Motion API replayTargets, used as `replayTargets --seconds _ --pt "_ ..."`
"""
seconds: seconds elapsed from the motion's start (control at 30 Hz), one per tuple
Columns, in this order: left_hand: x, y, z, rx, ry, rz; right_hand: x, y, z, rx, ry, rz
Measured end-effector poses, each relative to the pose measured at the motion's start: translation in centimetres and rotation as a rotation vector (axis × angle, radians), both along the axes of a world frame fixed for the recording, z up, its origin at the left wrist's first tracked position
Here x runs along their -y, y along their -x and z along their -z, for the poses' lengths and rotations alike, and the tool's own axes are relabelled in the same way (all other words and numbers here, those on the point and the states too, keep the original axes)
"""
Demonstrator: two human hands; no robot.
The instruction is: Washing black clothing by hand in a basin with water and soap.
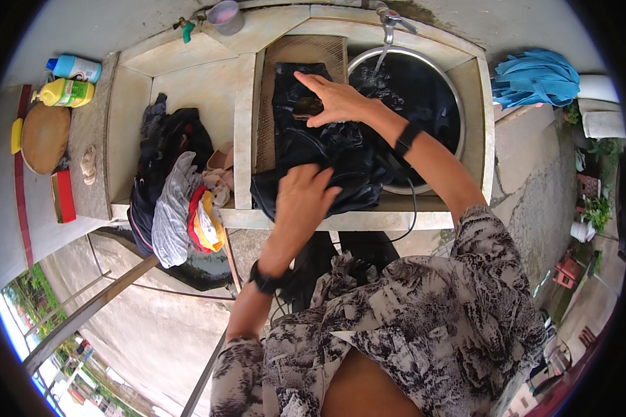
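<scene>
A wet black garment (327,149) lies over a textured washboard slab (302,50) in the middle of the sink, its near part bunched at the front rim. My left hand (302,194) is on this bunched part, fingers curled into the cloth. Over the garment's far part is my right hand (337,103), thumb and fingers spread wide. Between them rests a small brown block-like thing (308,108), its kind unclear. Just right, a round metal basin (460,115) holds dark water and dark cloth. Water runs into it from the tap (389,21).
Clothes (177,187) hang over the left basin's front edge. Bottles (66,92), a round wooden board (46,139) and a red box (64,197) stand on the left ledge. A small tub (226,17) sits at the back. Blue cloth (535,78) lies at the right.
</scene>
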State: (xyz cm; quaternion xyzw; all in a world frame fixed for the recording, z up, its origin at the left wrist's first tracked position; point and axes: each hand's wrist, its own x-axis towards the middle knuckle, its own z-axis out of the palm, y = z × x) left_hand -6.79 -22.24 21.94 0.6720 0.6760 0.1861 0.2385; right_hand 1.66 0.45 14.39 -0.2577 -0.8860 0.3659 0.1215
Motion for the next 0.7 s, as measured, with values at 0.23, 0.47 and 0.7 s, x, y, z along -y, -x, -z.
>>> replayTargets --seconds 0.23,0.47,0.7 --pt "0.8 -1.7 6.7 -0.106 -0.035 0.112 -5.9 4.0 -6.9 -0.310 0.021 0.325" --pt "-0.1 -1.9 6.4 -0.107 0.015 0.136 -2.3 1.6 0.3 0.206 0.018 -0.208" --pt "-0.2 -1.8 5.8 -0.129 0.047 0.128 -4.1 2.3 -1.7 -0.302 0.107 0.112"
